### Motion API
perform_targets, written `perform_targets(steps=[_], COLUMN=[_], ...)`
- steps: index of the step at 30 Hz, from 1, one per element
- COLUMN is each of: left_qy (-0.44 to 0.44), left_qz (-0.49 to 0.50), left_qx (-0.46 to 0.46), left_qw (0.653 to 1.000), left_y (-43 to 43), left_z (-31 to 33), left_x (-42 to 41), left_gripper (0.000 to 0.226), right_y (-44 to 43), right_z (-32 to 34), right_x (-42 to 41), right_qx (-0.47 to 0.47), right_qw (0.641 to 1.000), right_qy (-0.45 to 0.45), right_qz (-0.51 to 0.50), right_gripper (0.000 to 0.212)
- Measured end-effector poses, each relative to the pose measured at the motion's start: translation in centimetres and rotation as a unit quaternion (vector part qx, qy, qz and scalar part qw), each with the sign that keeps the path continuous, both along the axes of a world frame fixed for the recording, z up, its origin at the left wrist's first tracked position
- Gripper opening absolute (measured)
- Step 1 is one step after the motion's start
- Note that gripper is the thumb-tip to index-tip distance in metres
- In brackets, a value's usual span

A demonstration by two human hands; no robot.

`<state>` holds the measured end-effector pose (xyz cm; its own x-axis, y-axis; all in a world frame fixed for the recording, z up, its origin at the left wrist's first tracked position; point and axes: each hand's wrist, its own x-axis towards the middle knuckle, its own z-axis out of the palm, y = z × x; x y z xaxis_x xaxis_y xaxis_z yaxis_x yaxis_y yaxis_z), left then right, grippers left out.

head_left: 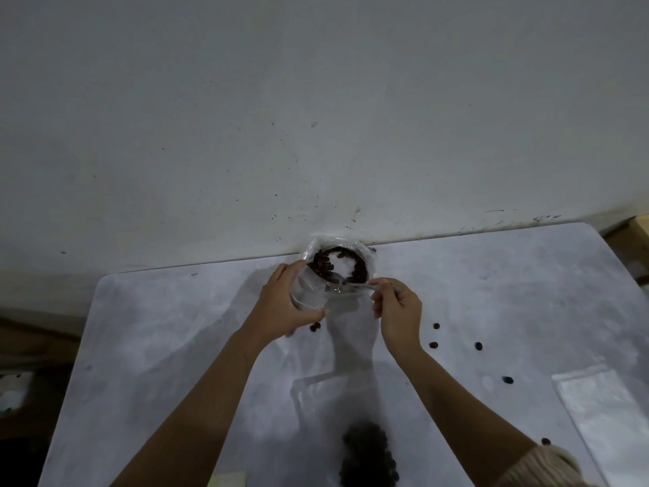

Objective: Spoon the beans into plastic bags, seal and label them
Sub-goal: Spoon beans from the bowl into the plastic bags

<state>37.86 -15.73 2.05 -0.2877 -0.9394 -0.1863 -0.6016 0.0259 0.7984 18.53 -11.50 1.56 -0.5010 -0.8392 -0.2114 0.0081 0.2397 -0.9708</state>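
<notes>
A clear container (365,256) with dark beans (325,265) around a white middle stands at the far edge of the grey table (158,346), against the wall. My left hand (284,305) holds a clear plastic bag (309,290) right beside the container. My right hand (398,311) grips the handle of a spoon (342,281) whose bowl sits in the container. Near the front edge lies a filled clear bag of beans (368,455).
Several loose beans (435,326) lie scattered on the table to the right of my hands, and a few (315,326) sit under my left hand. A flat empty plastic bag (604,413) lies at the right. A pale label pad (228,479) shows at the bottom edge.
</notes>
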Motion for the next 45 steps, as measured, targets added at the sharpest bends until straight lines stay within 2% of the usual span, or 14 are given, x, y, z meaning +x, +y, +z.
perform_targets(steps=[4, 7, 16, 23, 30, 36, 40, 42, 45], left_qy=[0.008, 0.01, 0.008, -0.012, -0.039, -0.043, -0.059, -0.053, -0.046], left_qz=[-0.007, -0.009, -0.003, -0.002, 0.008, 0.008, 0.003, 0.012, 0.024], left_qx=[0.006, 0.01, -0.012, -0.003, -0.009, -0.023, -0.026, -0.025, -0.025], left_qw=[1.0, 1.0, 1.0, 1.0, 0.999, 0.999, 0.998, 0.998, 0.998], left_y=[-0.1, 0.0, 0.2, 0.3, 0.5, 1.1, 1.3, 1.4, 1.9], left_z=[0.0, 0.0, -0.2, 0.0, 0.6, 1.3, 1.5, 1.5, 1.8], left_x=[0.1, 0.1, 0.1, 0.0, -0.4, -0.9, -0.7, -0.3, 0.4], left_gripper=[0.088, 0.089, 0.088, 0.094, 0.097, 0.103, 0.106, 0.109, 0.108], right_y=[-0.2, -1.0, -1.1, -0.8, 0.1, 1.2, 1.8, 1.8, 2.1], right_z=[-0.2, 0.1, 0.2, 2.4, 5.5, 6.1, 6.1, 6.2, 6.1], right_x=[1.8, 2.2, 0.8, -0.9, -1.3, -0.1, 0.5, 0.3, -0.9], right_qx=[0.034, 0.058, 0.053, 0.019, -0.027, -0.053, -0.083, -0.122, -0.146], right_qw=[0.996, 0.987, 0.98, 0.986, 0.993, 0.994, 0.976, 0.971, 0.982], right_qy=[-0.084, -0.147, -0.179, -0.149, -0.115, -0.056, 0.059, 0.086, 0.065], right_qz=[0.025, -0.002, -0.064, -0.073, -0.025, 0.082, 0.192, 0.184, 0.1], right_gripper=[0.027, 0.03, 0.027, 0.026, 0.026, 0.026, 0.021, 0.021, 0.028])
